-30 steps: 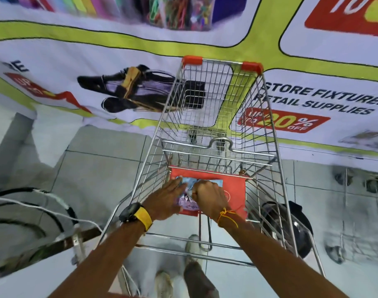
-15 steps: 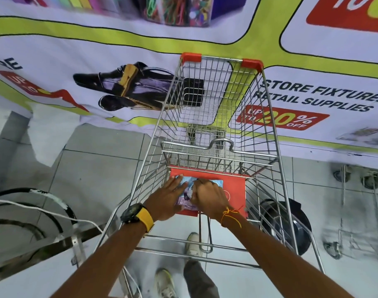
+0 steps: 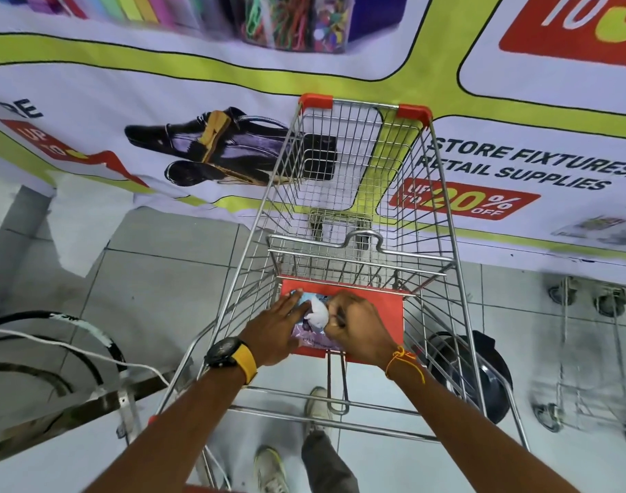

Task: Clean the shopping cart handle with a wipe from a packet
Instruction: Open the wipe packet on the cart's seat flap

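A white wipe (image 3: 318, 313) emerges from the packet (image 3: 313, 327) lying on the cart's red seat flap (image 3: 382, 311), pinched by the right hand (image 3: 358, 327). The left hand (image 3: 274, 329), fingers flat, pins the packet beside it. Next, likely: pull free, then reach the handle nearer the person.

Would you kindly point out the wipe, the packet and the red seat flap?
wipe (image 3: 318, 313), head view, its bunched middle.
packet (image 3: 313, 336), head view, purple lower face.
red seat flap (image 3: 393, 314), head view, bare right part.
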Demonstrator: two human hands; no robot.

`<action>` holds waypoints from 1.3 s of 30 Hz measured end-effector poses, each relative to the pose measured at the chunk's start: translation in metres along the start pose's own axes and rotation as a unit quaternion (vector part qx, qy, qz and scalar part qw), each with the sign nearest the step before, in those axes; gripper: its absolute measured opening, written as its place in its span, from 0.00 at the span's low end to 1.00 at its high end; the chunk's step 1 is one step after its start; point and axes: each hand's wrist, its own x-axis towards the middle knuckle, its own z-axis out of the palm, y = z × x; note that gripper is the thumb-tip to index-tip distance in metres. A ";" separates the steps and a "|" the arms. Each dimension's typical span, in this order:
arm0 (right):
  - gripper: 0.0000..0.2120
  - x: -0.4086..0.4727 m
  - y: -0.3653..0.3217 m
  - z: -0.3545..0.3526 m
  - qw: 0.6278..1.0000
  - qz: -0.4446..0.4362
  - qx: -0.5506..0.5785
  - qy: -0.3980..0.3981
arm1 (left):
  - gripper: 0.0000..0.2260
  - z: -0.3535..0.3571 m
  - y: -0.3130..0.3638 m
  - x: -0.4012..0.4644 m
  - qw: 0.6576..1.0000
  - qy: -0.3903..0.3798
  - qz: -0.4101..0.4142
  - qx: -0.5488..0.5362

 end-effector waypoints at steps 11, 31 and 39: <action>0.24 0.004 0.001 -0.001 0.992 -0.041 -0.107 -0.051 | 0.35 0.005 0.001 0.000 1.000 -0.007 0.007 -0.011; 0.08 0.008 0.002 0.004 0.976 0.040 -0.212 -0.019 | 0.15 0.002 0.006 0.005 0.988 0.110 0.070 -0.079; 0.09 0.000 0.003 -0.010 0.977 0.010 -0.213 -0.024 | 0.16 -0.003 0.009 0.005 0.992 0.076 0.029 -0.099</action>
